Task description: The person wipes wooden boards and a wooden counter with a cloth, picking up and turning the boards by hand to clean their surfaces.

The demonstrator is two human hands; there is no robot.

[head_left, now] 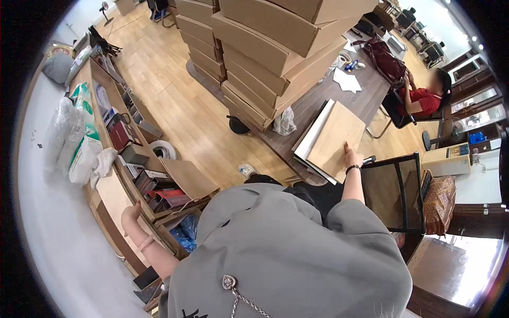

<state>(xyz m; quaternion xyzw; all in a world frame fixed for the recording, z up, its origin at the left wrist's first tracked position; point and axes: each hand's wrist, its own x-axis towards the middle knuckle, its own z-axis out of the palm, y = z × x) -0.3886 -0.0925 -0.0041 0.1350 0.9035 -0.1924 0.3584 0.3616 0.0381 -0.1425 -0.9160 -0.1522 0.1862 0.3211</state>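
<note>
My right hand (352, 156) grips the near right edge of a tan folder (334, 139), thumb on top and the other fingers mostly hidden. Beneath that folder, white-edged folders or papers (314, 132) stick out to the left, above the corner of the dark wooden table (297, 124). My left hand (131, 218) is low at the left, beside the top edge of a wooden cabinet (114, 159). Its fingers look curled. Whether anything is in them is hidden.
Tall stacks of cardboard boxes (260, 69) stand on the table beside a crumpled plastic bag (284, 122). A mesh-backed chair (389, 193) is close on my right. A person in red (424, 100) sits beyond, near a dark red bag (383, 61). Red binders (167, 200) fill a cabinet shelf.
</note>
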